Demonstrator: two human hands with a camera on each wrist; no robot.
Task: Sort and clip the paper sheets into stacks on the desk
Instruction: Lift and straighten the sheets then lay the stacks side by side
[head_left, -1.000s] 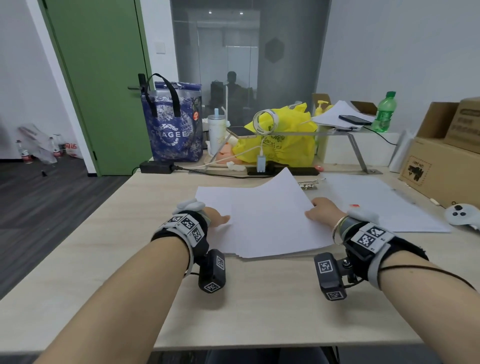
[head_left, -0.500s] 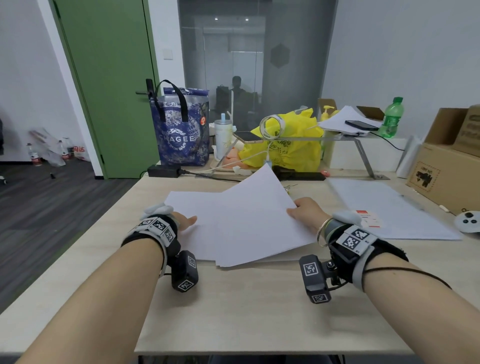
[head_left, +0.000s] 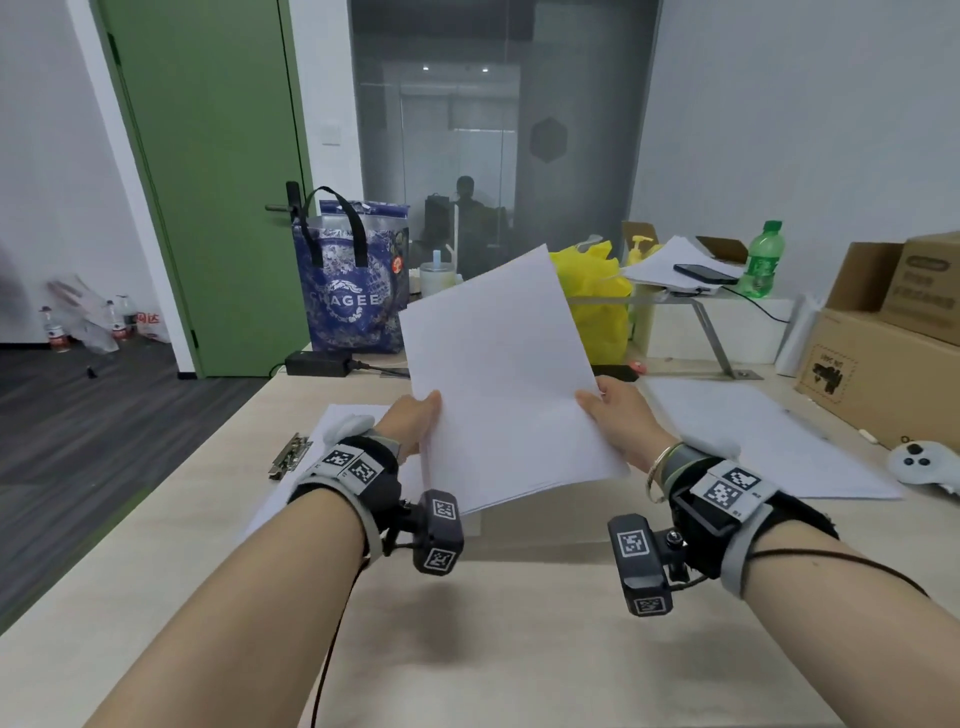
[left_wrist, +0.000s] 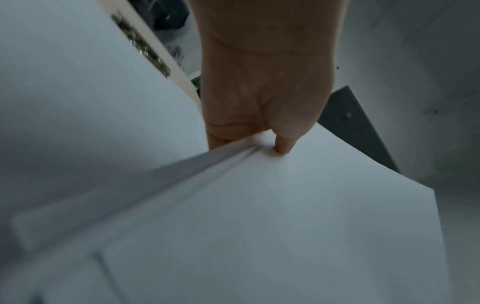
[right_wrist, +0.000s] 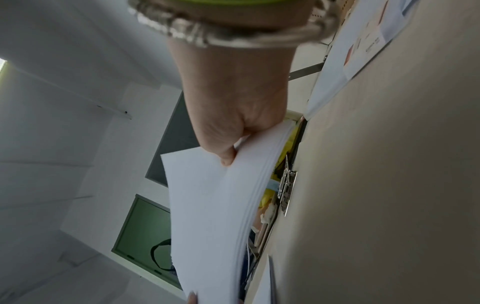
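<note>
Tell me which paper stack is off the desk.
The stack held between the left hand and right hand, tilted up in the air. The sheets at left and right lie flat on the desk.

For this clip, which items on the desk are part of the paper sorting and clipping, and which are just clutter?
Part of the job:
- paper stack, held up by left hand and right hand
- sheets on the desk
- metal clip

Just lying about:
- blue tote bag
- yellow bag
- green bottle
- phone
- cardboard boxes
- white controller
</note>
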